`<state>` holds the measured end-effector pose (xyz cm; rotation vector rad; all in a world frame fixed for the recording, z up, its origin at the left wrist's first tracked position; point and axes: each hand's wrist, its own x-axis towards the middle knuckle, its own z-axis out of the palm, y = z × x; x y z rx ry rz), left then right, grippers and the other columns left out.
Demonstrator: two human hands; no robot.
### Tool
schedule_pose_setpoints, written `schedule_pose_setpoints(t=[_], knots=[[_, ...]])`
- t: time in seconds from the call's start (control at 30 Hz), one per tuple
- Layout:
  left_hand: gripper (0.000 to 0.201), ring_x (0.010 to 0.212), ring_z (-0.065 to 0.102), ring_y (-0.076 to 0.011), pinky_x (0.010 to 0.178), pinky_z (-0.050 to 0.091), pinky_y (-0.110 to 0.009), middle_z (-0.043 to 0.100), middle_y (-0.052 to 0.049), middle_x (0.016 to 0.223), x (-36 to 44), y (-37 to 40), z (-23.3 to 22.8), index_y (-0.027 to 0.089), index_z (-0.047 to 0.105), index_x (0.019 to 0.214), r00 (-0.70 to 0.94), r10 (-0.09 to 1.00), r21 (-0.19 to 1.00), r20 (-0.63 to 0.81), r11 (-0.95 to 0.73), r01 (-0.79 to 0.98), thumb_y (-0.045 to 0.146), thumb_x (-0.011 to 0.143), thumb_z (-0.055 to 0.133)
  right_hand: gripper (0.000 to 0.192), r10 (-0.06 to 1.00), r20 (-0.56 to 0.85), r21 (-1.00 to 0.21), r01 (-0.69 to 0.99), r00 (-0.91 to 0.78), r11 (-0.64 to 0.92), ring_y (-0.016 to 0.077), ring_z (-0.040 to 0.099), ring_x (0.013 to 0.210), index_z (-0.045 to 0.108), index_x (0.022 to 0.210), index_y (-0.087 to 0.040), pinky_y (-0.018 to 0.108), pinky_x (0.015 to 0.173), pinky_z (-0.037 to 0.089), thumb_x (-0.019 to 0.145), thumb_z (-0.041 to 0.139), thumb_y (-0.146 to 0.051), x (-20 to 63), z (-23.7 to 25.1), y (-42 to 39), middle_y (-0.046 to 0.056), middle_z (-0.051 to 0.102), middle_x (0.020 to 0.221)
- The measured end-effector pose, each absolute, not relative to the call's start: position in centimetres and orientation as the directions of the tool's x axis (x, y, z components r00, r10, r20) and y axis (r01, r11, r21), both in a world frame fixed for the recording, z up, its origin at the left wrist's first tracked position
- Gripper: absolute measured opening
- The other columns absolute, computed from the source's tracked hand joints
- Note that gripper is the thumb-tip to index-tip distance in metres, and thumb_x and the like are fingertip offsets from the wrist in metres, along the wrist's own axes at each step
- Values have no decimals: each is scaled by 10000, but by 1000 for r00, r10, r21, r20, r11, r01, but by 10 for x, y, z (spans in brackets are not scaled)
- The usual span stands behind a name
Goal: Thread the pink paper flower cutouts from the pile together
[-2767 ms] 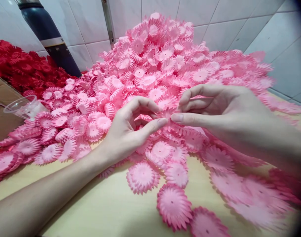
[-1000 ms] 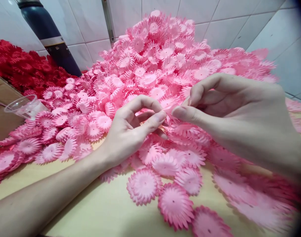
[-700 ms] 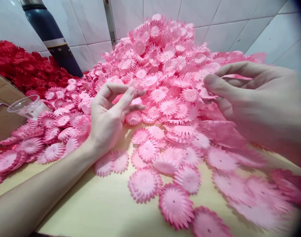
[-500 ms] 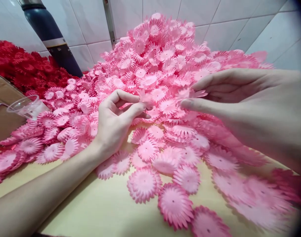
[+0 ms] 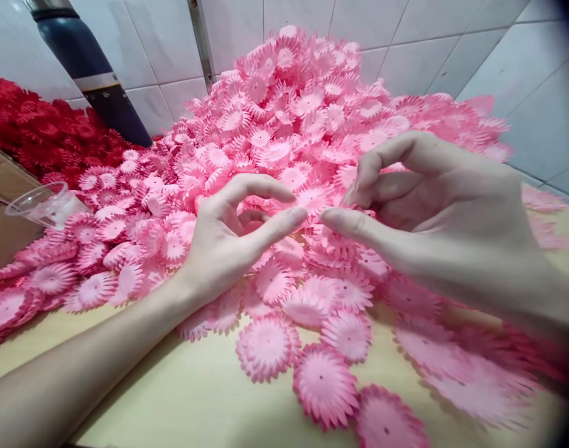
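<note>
Over a heap of pink artificial-flower petal discs [image 5: 284, 106], my two hands meet almost fingertip to fingertip. My left hand [image 5: 233, 230] is curled, its thumb and index finger near each other in a loose pinch. Facing it, my right hand [image 5: 419, 211] bends its fingers in towards the thumb. Pink petals show around the fingertips, but I cannot make out what either pinch holds against the same-coloured pile. Below my hands, scalloped pink discs [image 5: 325, 386] with small dark centre holes lie on the pale tabletop [image 5: 172, 386].
Dark red petals [image 5: 37, 130] are heaped at the left behind a cardboard box [image 5: 7, 205]. A clear plastic cup [image 5: 39, 205] tilts beside the box. A dark blue bottle [image 5: 86, 62] leans at the back by the white tiled wall [image 5: 406, 43].
Both hands have come closer together, the left shifting right and the right turning inward with its fingers curling. The pink petals seen in each hand before no longer show clearly.
</note>
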<state>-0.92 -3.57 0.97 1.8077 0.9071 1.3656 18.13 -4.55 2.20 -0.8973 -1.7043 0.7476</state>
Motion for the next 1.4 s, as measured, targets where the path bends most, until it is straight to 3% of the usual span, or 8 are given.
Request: schedule_pose_setpoints(t=[0.1, 0.2, 0.6, 0.9, 1.07, 1.23, 1.4], knots=[[5, 954, 626, -183, 802, 549, -312, 665, -45, 973, -9, -39, 12, 208, 711, 803, 326, 810, 824, 487, -550, 136, 204, 807, 711, 297, 841, 478, -831, 180, -254, 527, 121, 569, 638, 505, 804, -226, 262, 508, 449, 724, 776, -135, 180, 22, -47, -37, 529, 730], [61, 961, 634, -178, 863, 529, -323, 678, -51, 998, -11, -38, 13, 219, 739, 814, 395, 781, 814, 484, -567, 124, 193, 830, 687, 298, 847, 460, -845, 161, -267, 510, 120, 547, 653, 502, 787, -228, 260, 543, 457, 725, 775, -125, 179, 21, -48, -37, 530, 732], [79, 943, 638, -184, 835, 531, -314, 671, -58, 988, -13, -35, 12, 207, 751, 848, 474, 747, 811, 466, -574, 109, 169, 782, 731, 260, 816, 467, -845, 98, -341, 525, 103, 577, 641, 516, 825, -232, 222, 522, 474, 767, 745, -122, 180, 14, -48, -47, 560, 750], [15, 836, 624, -166, 804, 530, -307, 653, -52, 878, -12, -36, 12, 172, 737, 752, 459, 804, 877, 378, -470, 99, 158, 756, 742, 190, 740, 524, -754, 173, -422, 633, 129, 584, 637, 546, 826, -237, 258, 555, 520, 798, 733, -223, 180, 16, -46, -14, 580, 764], [7, 856, 609, -165, 766, 522, -287, 627, -51, 879, -10, -34, 10, 165, 740, 751, 397, 845, 912, 359, -409, 46, 161, 755, 744, 191, 772, 500, -778, 188, -393, 599, 138, 585, 665, 570, 806, -230, 265, 592, 532, 781, 756, -260, 181, 18, -45, -9, 577, 761], [32, 872, 599, -163, 826, 502, -306, 631, -47, 882, -13, -28, 7, 171, 724, 742, 366, 849, 904, 380, -425, 50, 178, 753, 754, 194, 805, 460, -826, 153, -375, 543, 128, 614, 714, 596, 846, -217, 242, 637, 558, 762, 771, -225, 182, 19, -43, -12, 599, 813], [25, 858, 607, -164, 772, 514, -295, 637, -44, 871, -14, -29, 9, 180, 726, 744, 386, 838, 895, 387, -442, 64, 171, 764, 739, 216, 812, 460, -825, 166, -359, 541, 135, 626, 716, 612, 871, -211, 253, 635, 568, 739, 784, -206, 184, 19, -42, -9, 618, 805]])
